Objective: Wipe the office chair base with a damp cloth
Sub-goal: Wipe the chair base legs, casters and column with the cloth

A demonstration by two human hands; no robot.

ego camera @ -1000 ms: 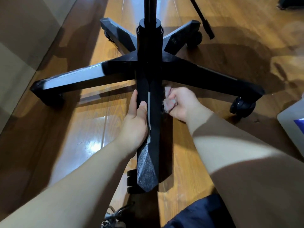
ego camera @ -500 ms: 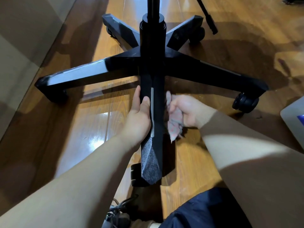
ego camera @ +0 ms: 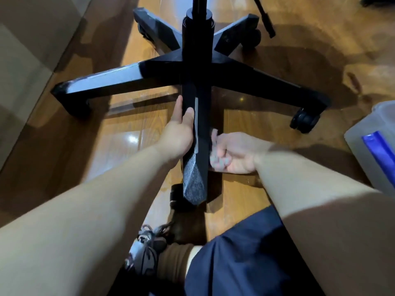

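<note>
A black five-legged office chair base (ego camera: 256, 82) stands on the wooden floor, its central column rising out of the top of the view. One leg (ego camera: 195, 174) points straight toward me. My left hand (ego camera: 179, 133) grips that leg's left side, thumb laid on its top face. My right hand (ego camera: 233, 153) holds a pale grey cloth (ego camera: 215, 159) pressed against the leg's right side, near its outer end. Most of the cloth is hidden by my fingers and the leg.
A translucent plastic container (ego camera: 372, 146) with a blue part stands at the right edge. A black caster (ego camera: 304, 120) sits under the right leg. My shoe (ego camera: 143, 255) and dark-clothed knee (ego camera: 245, 263) lie just below the near leg. A pale wall (ego camera: 25, 60) runs along the left.
My right hand with the cloth has slid along the near leg's right side from close to the hub toward its outer end. My left hand has kept its grip.
</note>
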